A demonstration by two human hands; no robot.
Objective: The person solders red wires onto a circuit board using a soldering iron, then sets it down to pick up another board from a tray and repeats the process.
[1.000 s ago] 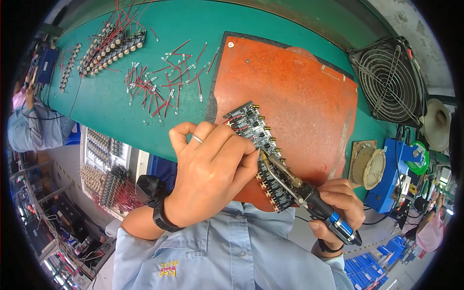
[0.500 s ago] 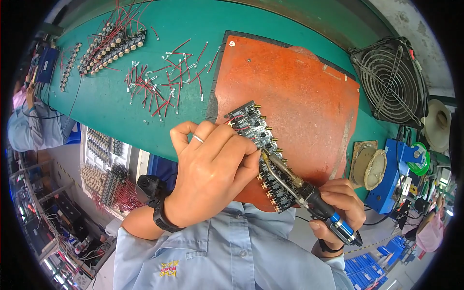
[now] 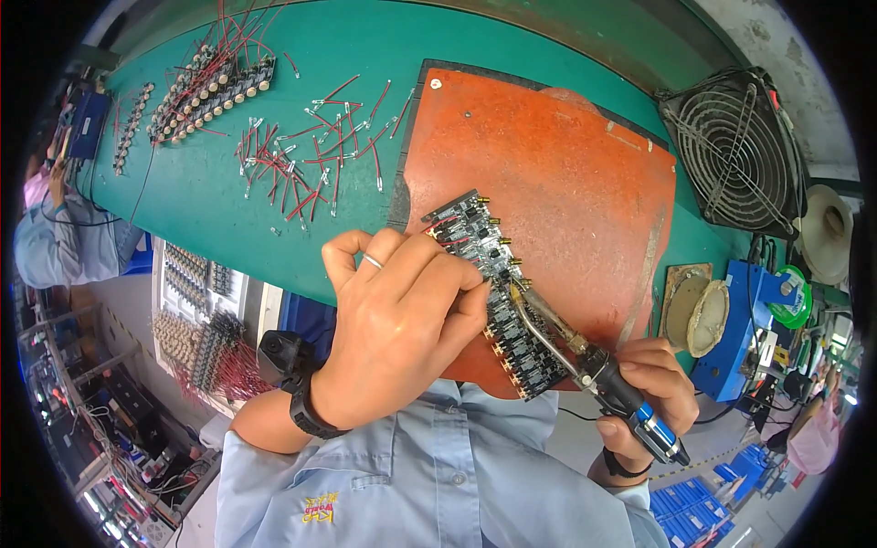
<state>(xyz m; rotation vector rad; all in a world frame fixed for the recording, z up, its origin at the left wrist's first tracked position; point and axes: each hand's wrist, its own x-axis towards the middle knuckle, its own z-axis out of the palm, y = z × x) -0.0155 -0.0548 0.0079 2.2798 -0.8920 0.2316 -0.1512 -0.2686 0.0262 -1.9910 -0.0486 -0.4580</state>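
A strip of small black circuit boards [image 3: 525, 338] lies slanted on the orange mat, with short red wires [image 3: 445, 224] at its upper part. My left hand [image 3: 393, 315] is over its left side, thumb and forefinger pinched together at the board; what they hold is hidden. My right hand [image 3: 653, 388] is closed around a black and blue soldering iron [image 3: 630, 402], which has a thin metal tube alongside its barrel. The iron's tip is at the right part of the strip, just right of my left fingertips; whether it touches cannot be made out.
On the green table [image 3: 311, 247] lie several loose LEDs with red and black wires [image 3: 283, 164]. Boards with round cream parts [image 3: 215, 91] are at the far left. A fan [image 3: 735, 151], a round sponge dish [image 3: 708, 315] and a blue box [image 3: 744, 324] stand right of the orange mat [image 3: 539, 164].
The soldering iron has shifted slightly to the right with my right hand, its tip drawing away from my left fingertips. My left hand stays almost in place at the strip.
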